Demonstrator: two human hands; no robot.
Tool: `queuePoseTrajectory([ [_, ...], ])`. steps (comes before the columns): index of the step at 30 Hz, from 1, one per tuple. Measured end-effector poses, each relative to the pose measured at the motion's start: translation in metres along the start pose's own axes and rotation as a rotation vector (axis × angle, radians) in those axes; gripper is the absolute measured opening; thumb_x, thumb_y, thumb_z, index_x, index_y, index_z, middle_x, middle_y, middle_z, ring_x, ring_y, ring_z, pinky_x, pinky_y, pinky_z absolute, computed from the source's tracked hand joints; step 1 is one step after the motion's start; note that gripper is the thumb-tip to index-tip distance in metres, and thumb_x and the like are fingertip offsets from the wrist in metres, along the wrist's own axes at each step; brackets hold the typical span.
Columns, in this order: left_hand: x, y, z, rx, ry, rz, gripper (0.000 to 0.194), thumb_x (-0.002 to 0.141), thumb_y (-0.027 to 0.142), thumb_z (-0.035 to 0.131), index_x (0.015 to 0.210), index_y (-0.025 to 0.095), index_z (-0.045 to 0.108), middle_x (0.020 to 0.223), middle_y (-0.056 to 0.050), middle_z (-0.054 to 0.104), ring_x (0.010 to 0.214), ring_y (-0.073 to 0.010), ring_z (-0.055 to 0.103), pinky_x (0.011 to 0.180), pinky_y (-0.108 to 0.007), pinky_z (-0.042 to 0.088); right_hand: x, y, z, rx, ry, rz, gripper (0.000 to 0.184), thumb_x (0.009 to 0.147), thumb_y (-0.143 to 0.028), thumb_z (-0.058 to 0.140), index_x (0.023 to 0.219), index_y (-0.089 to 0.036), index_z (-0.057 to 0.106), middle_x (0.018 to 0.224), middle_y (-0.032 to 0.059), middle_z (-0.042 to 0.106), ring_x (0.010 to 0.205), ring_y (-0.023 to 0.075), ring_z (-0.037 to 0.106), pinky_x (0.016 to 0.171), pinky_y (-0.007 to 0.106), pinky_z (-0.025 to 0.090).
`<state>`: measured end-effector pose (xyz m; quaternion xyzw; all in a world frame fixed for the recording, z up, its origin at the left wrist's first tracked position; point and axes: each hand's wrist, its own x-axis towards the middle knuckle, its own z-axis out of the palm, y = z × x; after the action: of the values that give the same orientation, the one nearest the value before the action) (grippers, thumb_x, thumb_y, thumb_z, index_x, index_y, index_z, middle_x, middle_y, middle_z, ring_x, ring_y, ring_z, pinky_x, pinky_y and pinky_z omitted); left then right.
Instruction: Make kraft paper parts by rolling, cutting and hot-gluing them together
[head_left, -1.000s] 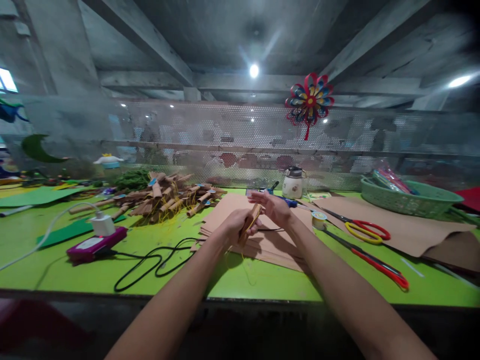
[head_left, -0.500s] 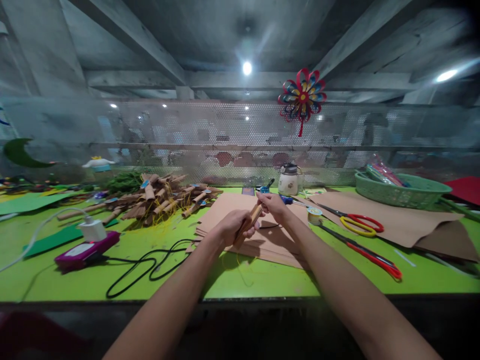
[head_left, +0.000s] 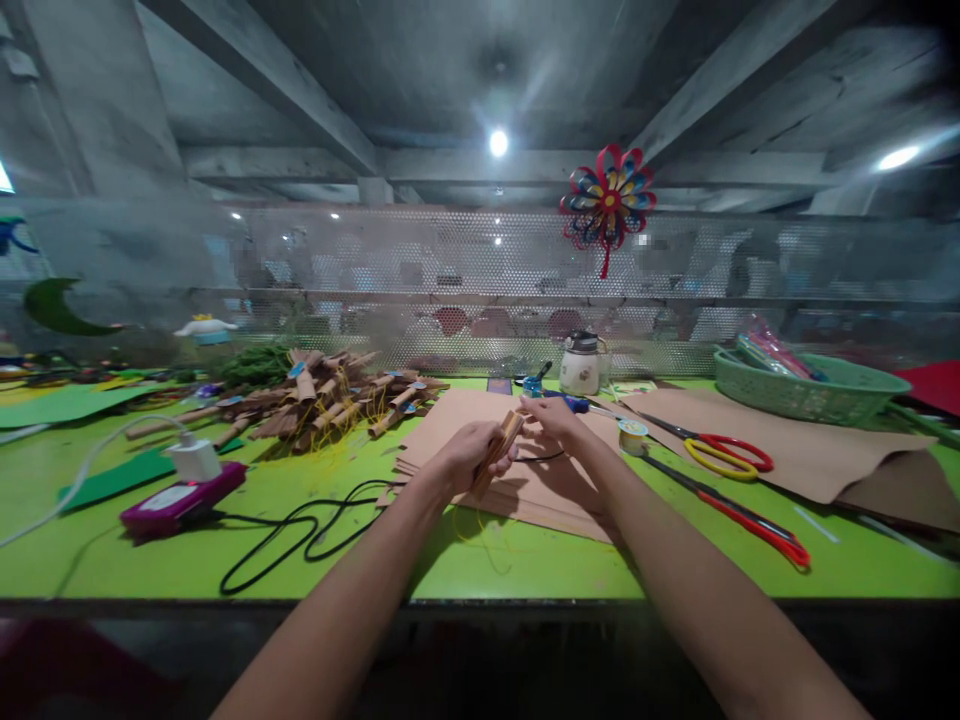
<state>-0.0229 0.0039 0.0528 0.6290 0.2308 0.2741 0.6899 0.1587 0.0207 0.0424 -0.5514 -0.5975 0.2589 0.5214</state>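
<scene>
My left hand (head_left: 474, 455) is wrapped round a folded or rolled strip of brown card (head_left: 508, 432), tilted with its upper end away from me. Just right of that upper end is my right hand (head_left: 551, 420), its fingers curled in a pinch. Whatever may be between those fingertips is too small to make out. Below the hands, thin yellow thread (head_left: 487, 545) trails over the table. Under both hands lies a stack of brown paper sheets (head_left: 457, 408).
A pile of brown paper rolls (head_left: 322, 400) with yellow threads lies left. Nearer are a purple power strip (head_left: 184, 500) and black cable (head_left: 277, 525). At right are red-and-yellow scissors (head_left: 727, 455), a red-handled tool (head_left: 757, 520) and a green basket (head_left: 810, 390). A white jar (head_left: 581, 365) stands behind.
My right hand has shifted slightly right, off the upper end of the brown card strip. My left hand keeps its hold. The whole view has moved a little.
</scene>
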Motion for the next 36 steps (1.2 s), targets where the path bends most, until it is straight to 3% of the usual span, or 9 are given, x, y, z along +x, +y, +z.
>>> queuePoseTrajectory([
  [6,0.002,-0.001,0.0,-0.058,0.061,-0.029,0.036,0.073,0.016,0.041,0.106,0.008,0.053,0.059,0.0,0.049,0.041,-0.0069,0.042,0.043,-0.018,0.031,-0.004,-0.017,-0.008,-0.056,0.115,-0.042,0.045,0.069,-0.058,0.058,0.061,-0.014,0.061,0.054,0.002,0.055,0.059,0.0144,0.05,0.051,0.024,0.037],
  [10,0.001,0.001,0.0,-0.1,0.075,-0.072,0.033,0.072,0.015,0.039,0.102,0.009,0.053,0.06,0.0,0.049,0.039,-0.0059,0.04,0.041,-0.017,0.029,-0.01,-0.027,-0.009,-0.033,0.04,-0.055,0.04,0.071,-0.052,0.058,0.063,-0.013,0.063,0.06,0.0049,0.059,0.059,0.014,0.052,0.051,0.024,0.037],
  [13,0.002,0.002,-0.005,-0.117,0.151,-0.082,0.028,0.071,0.014,0.04,0.095,0.01,0.053,0.059,0.0,0.049,0.039,-0.0059,0.041,0.04,-0.017,0.029,-0.017,-0.032,-0.014,0.042,-0.153,-0.024,0.038,0.072,-0.049,0.06,0.065,-0.013,0.063,0.068,0.0083,0.064,0.061,0.0144,0.057,0.05,0.023,0.039],
  [19,0.003,0.01,-0.019,-0.124,0.288,-0.029,0.028,0.072,0.017,0.042,0.097,0.011,0.053,0.058,-0.001,0.051,0.038,-0.0068,0.041,0.038,-0.017,0.03,-0.034,-0.034,-0.014,0.214,-0.691,0.036,0.031,0.067,-0.036,0.072,0.09,-0.014,0.066,0.088,0.0091,0.069,0.074,0.0141,0.061,0.056,0.02,0.044],
  [22,0.002,0.012,-0.021,-0.132,0.328,-0.035,0.03,0.071,0.016,0.042,0.098,0.01,0.052,0.058,-0.001,0.051,0.038,-0.0066,0.041,0.039,-0.016,0.03,-0.036,-0.032,-0.012,0.179,-0.869,0.072,0.033,0.066,-0.035,0.074,0.09,-0.012,0.066,0.07,0.005,0.067,0.059,0.0108,0.057,0.052,0.021,0.041],
  [24,0.002,0.011,-0.02,-0.111,0.319,-0.049,0.028,0.07,0.016,0.043,0.096,0.011,0.052,0.058,-0.001,0.051,0.039,-0.0065,0.041,0.039,-0.016,0.03,-0.034,-0.032,-0.013,0.158,-0.829,0.049,0.03,0.067,-0.037,0.073,0.079,-0.01,0.067,0.056,0.0006,0.059,0.048,0.0082,0.049,0.048,0.021,0.037],
  [26,0.002,0.008,-0.017,-0.073,0.281,-0.07,0.023,0.069,0.015,0.044,0.091,0.012,0.052,0.056,0.0,0.05,0.039,-0.0064,0.041,0.039,-0.017,0.03,-0.031,-0.032,-0.017,0.142,-0.7,-0.025,0.031,0.068,-0.041,0.071,0.07,-0.011,0.066,0.05,-0.0016,0.054,0.045,0.0068,0.043,0.047,0.021,0.034],
  [31,0.002,0.001,-0.008,0.016,0.147,-0.112,0.02,0.073,0.019,0.043,0.088,0.012,0.055,0.057,0.0,0.051,0.039,-0.0064,0.04,0.039,-0.017,0.029,-0.026,-0.039,-0.022,0.007,-0.446,-0.217,0.033,0.069,-0.045,0.067,0.067,-0.012,0.067,0.056,0.0011,0.057,0.05,0.0087,0.044,0.049,0.023,0.034],
  [36,-0.001,0.004,0.001,0.098,0.125,-0.116,0.03,0.076,0.021,0.042,0.099,0.01,0.058,0.059,-0.002,0.056,0.041,-0.0075,0.045,0.042,-0.018,0.031,-0.023,-0.039,-0.023,-0.137,-0.28,-0.312,0.03,0.071,-0.041,0.062,0.06,-0.014,0.063,0.053,-0.0001,0.053,0.051,0.0093,0.041,0.049,0.022,0.031],
])
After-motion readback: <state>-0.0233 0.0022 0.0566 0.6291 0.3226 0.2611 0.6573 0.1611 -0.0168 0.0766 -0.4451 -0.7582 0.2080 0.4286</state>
